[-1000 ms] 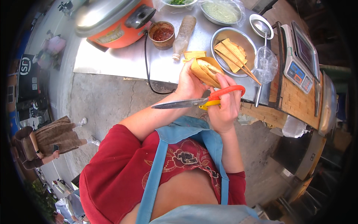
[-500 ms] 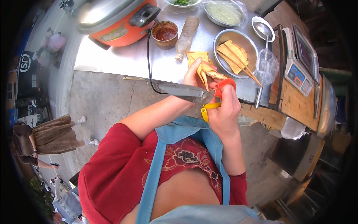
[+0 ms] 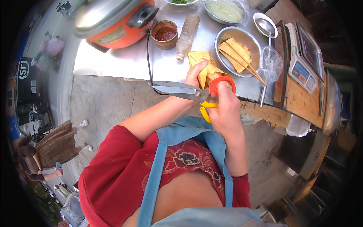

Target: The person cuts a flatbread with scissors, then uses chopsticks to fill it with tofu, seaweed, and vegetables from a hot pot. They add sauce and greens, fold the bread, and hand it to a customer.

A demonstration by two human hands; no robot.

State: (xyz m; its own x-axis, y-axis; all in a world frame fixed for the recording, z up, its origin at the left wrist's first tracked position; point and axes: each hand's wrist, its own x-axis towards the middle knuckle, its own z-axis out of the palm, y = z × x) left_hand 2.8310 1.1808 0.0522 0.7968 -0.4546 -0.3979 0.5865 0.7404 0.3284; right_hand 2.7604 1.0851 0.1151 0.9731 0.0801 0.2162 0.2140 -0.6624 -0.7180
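My left hand (image 3: 196, 72) is closed around a yellow-brown paper wrapper (image 3: 204, 67) just past the table's near edge. Something pale brown sticks out of the wrapper beside the scissors' red loop, its kind unclear. In my right hand (image 3: 226, 113) is a pair of scissors (image 3: 177, 90), its handle loops red and yellow. The blades point left across the front of my left wrist, slightly parted at the tips. Beyond the hands, a steel bowl (image 3: 216, 41) holds more yellow-brown pieces (image 3: 235, 53), with wooden chopsticks (image 3: 245, 67) lying over them.
An orange cooker (image 3: 119, 36) with a black cord stands at the table's far left. Nearby are a cup of red sauce (image 3: 165, 34), a cloudy plastic bottle (image 3: 188, 36) and a ladle (image 3: 270, 34) in a white bowl. A scale (image 3: 302, 64) sits at right.
The scissors have shifted slightly left and their blades show more parted. My right hand has moved a little left with them. The left hand still grips the wrapper.
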